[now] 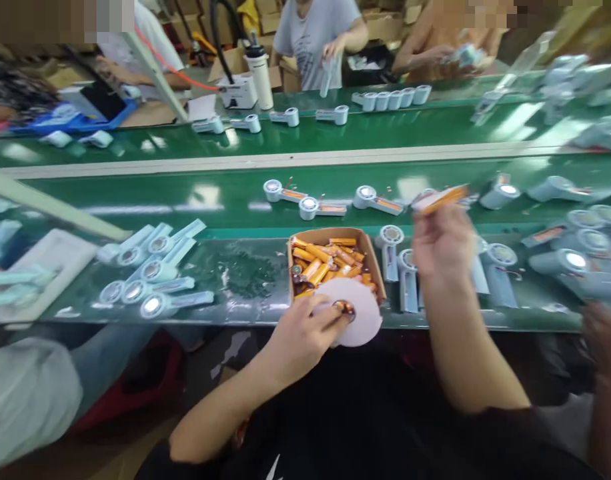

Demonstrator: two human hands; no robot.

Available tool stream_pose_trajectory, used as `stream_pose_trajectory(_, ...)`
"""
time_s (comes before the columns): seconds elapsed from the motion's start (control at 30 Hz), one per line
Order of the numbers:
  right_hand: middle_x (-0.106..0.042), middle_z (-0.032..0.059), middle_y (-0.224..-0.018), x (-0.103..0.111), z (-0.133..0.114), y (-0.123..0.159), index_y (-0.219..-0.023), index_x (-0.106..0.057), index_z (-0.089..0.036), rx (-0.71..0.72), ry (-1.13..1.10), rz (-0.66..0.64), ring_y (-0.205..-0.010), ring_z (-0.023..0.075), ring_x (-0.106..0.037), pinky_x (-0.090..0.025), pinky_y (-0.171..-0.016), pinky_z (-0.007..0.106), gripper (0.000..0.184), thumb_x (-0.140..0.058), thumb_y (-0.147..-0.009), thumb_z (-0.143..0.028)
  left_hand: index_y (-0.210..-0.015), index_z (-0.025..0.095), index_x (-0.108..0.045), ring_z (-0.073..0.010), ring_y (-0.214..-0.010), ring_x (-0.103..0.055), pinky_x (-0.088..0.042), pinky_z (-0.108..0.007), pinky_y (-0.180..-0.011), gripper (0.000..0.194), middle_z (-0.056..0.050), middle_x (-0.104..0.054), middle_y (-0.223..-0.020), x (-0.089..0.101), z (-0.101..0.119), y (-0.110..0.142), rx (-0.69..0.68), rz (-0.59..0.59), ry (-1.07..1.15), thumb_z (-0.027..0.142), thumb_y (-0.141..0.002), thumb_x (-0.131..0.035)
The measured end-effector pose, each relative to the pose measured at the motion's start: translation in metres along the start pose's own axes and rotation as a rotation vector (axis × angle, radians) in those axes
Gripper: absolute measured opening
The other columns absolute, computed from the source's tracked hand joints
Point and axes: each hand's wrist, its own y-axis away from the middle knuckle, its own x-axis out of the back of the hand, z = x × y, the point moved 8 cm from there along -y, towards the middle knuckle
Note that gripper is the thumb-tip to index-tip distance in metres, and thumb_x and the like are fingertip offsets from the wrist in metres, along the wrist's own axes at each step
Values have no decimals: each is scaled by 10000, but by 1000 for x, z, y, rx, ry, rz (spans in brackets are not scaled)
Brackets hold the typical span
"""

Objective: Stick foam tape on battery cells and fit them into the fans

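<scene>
My left hand (308, 333) grips a roll of white tape (365, 313), its fingers at the hole in the roll's middle. Just behind it, a cardboard box (380, 283) holds many orange cylindrical batteries (318, 252) and partly sits behind the roll. My right hand (445, 247) is raised over the bench and closed on an orange battery (453, 195) with something white along it; motion blurs both. Below and beside that hand lie light blue handheld fan bodies (390, 257) with round heads and open handles.
Several fan bodies (155, 270) lie in a group at the left, beside a white tray (68, 267). More sit on the green conveyor (225, 200) and are heaped at the right. Co-workers sit across the line, and a co-worker's hand (605, 333) shows at the right edge.
</scene>
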Motion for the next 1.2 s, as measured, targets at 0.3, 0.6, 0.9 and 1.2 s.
stream_pose_trajectory(0.3,-813,6,-1079,55,-16,16,-1154,-788,-545,-155,329,-214,-1146,299,-785,-657,-900,519,342,-819,-853,-385,-1147,261,-824,-363,-1289,-651,-497,-571,-1184,330,-124,-790,-1212,68,-169,147,673,64,-161,473,-1010,-611)
stream_pose_trajectory(0.6,-837,37,-1059,62,-27,18,-1159,-772,-563,-170,496,-194,-1088,325,-806,-634,-875,547,354,-784,-849,-393,-1116,306,-809,-370,-1219,-635,-575,-542,-1023,348,-91,-787,-1234,79,-198,184,625,72,-455,159,-975,-526)
stream_pose_trajectory(0.9,-822,43,-1033,-197,108,-40,-1363,-675,-241,-173,309,-902,-956,204,-792,-653,-883,371,506,-800,-888,-362,-930,208,-793,-368,-1436,-449,-572,-451,-1053,197,-118,-695,-1344,-15,-345,-66,553,-346,-56,122,-895,-619)
stream_pose_trajectory(1.2,-825,86,-1133,-259,225,1,-1529,-631,-257,240,1294,-1421,-1001,232,-777,-563,-917,324,466,-564,-1071,-205,-1073,279,-845,-257,-1140,-729,-551,-328,-1002,354,-53,-801,-1286,-18,-380,-52,627,-266,172,468,-991,-558)
